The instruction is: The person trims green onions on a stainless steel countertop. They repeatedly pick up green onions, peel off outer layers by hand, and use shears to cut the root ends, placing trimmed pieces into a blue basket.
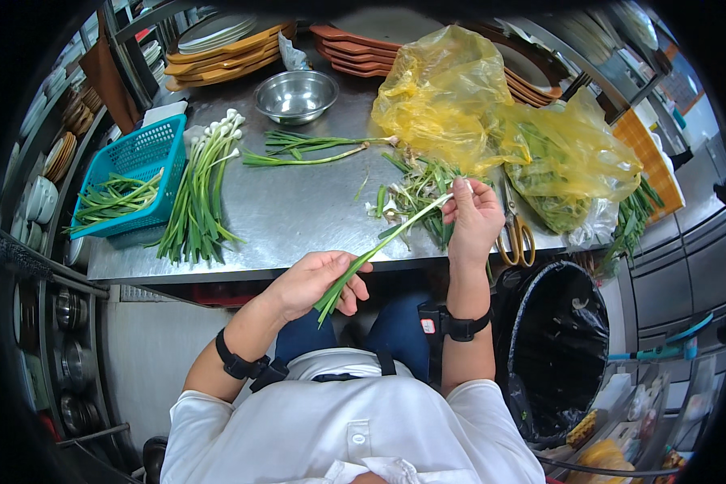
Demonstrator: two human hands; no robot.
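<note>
A green stalk with a white bulb end [408, 222] stretches between my hands. My left hand [320, 283] holds its leafy end near the table's front edge. The fingers of my right hand [473, 212] pinch the white end, above a heap of trimmings [420, 187]. At the left, a bundle of similar stalks [202, 187] with white bulbs lies beside a turquoise plastic basket [136, 145] holding more greens. A few loose stalks [314, 148] lie behind, near a steel bowl [296, 98]. Scissors [516, 233] with yellowish handles rest right of my right hand.
Yellow plastic bags [448, 91], one over leafy greens [544, 187], cover the table's right side. Stacked orange-rimmed trays [230, 57] and reddish-brown trays [357, 51] stand behind. A bin with a black liner [556, 345] stands below at the right. Shelves of dishes [42, 199] are at the left.
</note>
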